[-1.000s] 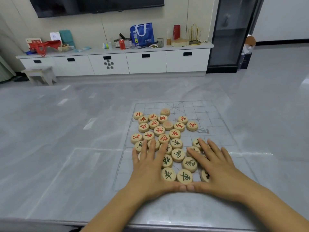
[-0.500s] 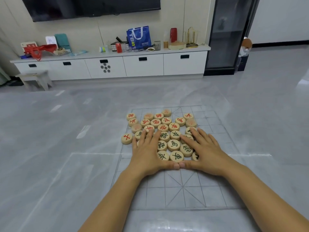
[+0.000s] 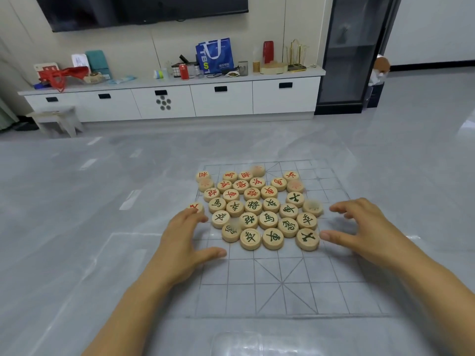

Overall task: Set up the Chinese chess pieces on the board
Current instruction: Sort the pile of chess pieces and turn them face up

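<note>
I see the round pale wooden chess pieces (image 3: pixel 257 209) packed in one tight cluster, flat and face up, on the thin see-through board with a printed grid (image 3: pixel 282 283), which lies on the grey glossy tabletop (image 3: pixel 77 227). The cluster covers the middle of the board and reaches toward 12 o'clock. The near rows at 6 o'clock, with the crossed square, are bare. Inside the cluster the red-lettered pieces (image 3: pixel 240 185) are on the 12 o'clock side and the dark-lettered pieces (image 3: pixel 272 219) on the 6 o'clock side. So, in my judgement, the two colours are roughly parted, each toward its own half.

The left hand (image 3: pixel 183 237) is at 9 o'clock of the cluster, fingers spread and relaxed, holding nothing. Its fingertips are at a single red-lettered piece (image 3: pixel 195 207) that sits apart at the board's edge; I cannot tell if they touch it. The right hand (image 3: pixel 365 227) is at 3 o'clock, also wide and empty, with the thumb tip just beside the cluster's 4 o'clock corner.

I think the hands flank the cluster like this to keep it together and to be free for picking. No piece is on a starting point yet, so the task is at its beginning. The next move asks for lifting one piece out without disturbing its neighbours, which lie closely together.
</note>
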`<state>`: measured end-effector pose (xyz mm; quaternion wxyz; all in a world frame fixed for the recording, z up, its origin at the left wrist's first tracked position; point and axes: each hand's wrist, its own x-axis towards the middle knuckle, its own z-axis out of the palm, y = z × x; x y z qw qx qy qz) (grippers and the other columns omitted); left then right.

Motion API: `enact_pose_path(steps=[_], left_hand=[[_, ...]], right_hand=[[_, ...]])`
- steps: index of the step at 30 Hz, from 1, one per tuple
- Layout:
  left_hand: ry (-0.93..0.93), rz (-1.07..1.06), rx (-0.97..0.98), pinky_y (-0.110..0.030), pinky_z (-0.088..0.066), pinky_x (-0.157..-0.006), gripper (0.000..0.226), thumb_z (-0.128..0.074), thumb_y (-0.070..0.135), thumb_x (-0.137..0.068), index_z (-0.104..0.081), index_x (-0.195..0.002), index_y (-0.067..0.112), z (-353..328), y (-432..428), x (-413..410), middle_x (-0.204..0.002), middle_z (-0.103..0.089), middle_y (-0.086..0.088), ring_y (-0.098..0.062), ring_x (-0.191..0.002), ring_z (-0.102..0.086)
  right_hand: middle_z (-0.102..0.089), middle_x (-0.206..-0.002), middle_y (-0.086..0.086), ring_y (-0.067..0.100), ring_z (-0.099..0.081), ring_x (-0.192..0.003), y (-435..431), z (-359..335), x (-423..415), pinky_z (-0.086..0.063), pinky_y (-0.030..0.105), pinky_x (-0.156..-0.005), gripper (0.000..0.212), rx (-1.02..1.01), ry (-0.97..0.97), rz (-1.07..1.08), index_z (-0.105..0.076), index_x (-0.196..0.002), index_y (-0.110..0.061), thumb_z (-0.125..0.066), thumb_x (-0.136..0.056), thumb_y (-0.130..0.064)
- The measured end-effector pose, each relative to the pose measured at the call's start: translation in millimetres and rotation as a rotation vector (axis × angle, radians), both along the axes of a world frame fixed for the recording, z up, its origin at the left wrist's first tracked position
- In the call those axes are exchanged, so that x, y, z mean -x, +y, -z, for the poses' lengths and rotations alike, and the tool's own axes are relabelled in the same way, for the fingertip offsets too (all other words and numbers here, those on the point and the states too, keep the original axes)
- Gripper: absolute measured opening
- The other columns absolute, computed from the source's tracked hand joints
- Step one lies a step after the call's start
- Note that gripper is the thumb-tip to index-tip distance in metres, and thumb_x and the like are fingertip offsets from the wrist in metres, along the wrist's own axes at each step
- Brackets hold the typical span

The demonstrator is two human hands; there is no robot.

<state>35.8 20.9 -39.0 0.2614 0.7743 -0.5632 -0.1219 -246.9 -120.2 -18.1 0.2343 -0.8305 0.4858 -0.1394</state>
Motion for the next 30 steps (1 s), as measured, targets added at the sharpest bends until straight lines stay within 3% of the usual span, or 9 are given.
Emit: enact_pose_path(steps=[2, 4, 7, 10, 18, 24, 27, 30], left_hand=[[-0.018, 0.03, -0.001, -0.027, -0.019, -0.112, 0.088, -0.06, 0.074, -0.045, -0.05, -0.118, 0.026, -0.8, -1.4, 12.7, -0.147, -0.031, 0.004, -0.012, -0.138, -0.021], [-0.06, 0.063, 0.005, -0.026, -0.019, -0.111, 0.089, -0.05, 0.077, -0.046, -0.05, -0.117, 0.024, 0.4, -6.2, 24.4, -0.146, -0.031, 0.003, -0.013, -0.137, -0.022], [-0.106, 0.038, 0.001, -0.026, -0.02, -0.11, 0.072, -0.069, 0.056, -0.067, -0.046, -0.125, 0.02, 4.9, -14.8, 28.8, -0.145, -0.031, 0.002, -0.015, -0.136, -0.024], [-0.127, -0.015, 0.013, -0.027, -0.025, -0.106, 0.058, -0.068, 0.044, -0.076, -0.046, -0.124, 0.02, 7.7, -20.7, 22.7, -0.141, -0.038, 0.003, -0.015, -0.131, -0.032], [-0.077, -0.092, -0.012, -0.029, -0.033, -0.102, 0.049, -0.064, 0.029, -0.083, -0.046, -0.127, 0.019, 2.2, -21.5, 10.3, -0.135, -0.045, 0.0, -0.018, -0.123, -0.042], [-0.028, -0.12, 0.032, -0.026, -0.033, -0.101, 0.045, -0.064, 0.028, -0.083, -0.049, -0.125, 0.021, -1.5, -15.8, 8.4, -0.133, -0.046, 0.002, -0.016, -0.123, -0.043], [-0.036, -0.035, 0.077, -0.019, -0.029, -0.097, 0.047, -0.066, 0.033, -0.081, -0.053, -0.125, 0.021, 0.6, -17.5, 16.4, -0.131, -0.047, 0.002, -0.014, -0.122, -0.041], [-0.063, 0.046, 0.097, -0.023, -0.025, -0.102, 0.045, -0.054, 0.045, -0.086, -0.055, -0.126, 0.026, 1.4, -25.6, 26.5, -0.13, -0.046, 0.003, -0.013, -0.124, -0.035]], right_hand=[[-0.048, -0.106, -0.008, 0.009, -0.051, -0.094, 7.2, 0.7, -6.1, -0.043, 0.025, -0.082, 0.049, -0.001, -0.022, -0.006, -0.051, -0.111, -0.03, -0.069, -0.07, -0.049], [-0.048, -0.099, -0.01, 0.007, -0.05, -0.086, 12.8, 3.4, -14.0, -0.045, 0.025, -0.077, 0.045, 0.002, 0.008, -0.04, -0.049, -0.104, -0.032, -0.068, -0.069, -0.053], [-0.05, -0.098, -0.009, 0.01, -0.049, -0.087, 15.9, 5.5, -22.6, -0.044, 0.024, -0.075, 0.041, 0.035, 0.078, -0.073, -0.049, -0.103, -0.03, -0.066, -0.073, -0.053], [-0.051, -0.098, -0.01, 0.008, -0.049, -0.086, 12.4, 4.0, -23.9, -0.041, 0.021, -0.074, 0.038, 0.038, 0.084, -0.069, -0.05, -0.106, -0.029, -0.065, -0.077, -0.048], [-0.05, -0.098, -0.011, 0.007, -0.051, -0.087, 2.2, 3.9, -22.1, -0.045, 0.024, -0.078, 0.04, 0.028, 0.052, -0.038, -0.053, -0.112, -0.027, -0.064, -0.079, -0.045], [-0.046, -0.108, -0.011, 0.008, -0.047, -0.101, 6.3, 0.9, -27.5, -0.034, 0.02, -0.081, 0.037, 0.145, -0.099, -0.05, -0.054, -0.121, -0.023, -0.057, -0.086, -0.034], [-0.045, -0.125, -0.009, 0.011, -0.041, -0.12, 20.3, 2.9, -40.9, -0.035, 0.024, -0.096, 0.037, 0.242, -0.046, -0.204, -0.055, -0.124, -0.025, -0.056, -0.088, -0.032], [-0.029, -0.147, -0.01, 0.013, -0.024, -0.136, 32.2, 7.5, -53.1, -0.023, 0.03, -0.109, 0.042, 0.265, 0.049, -0.331, -0.046, -0.132, -0.034, -0.052, -0.09, -0.035]])
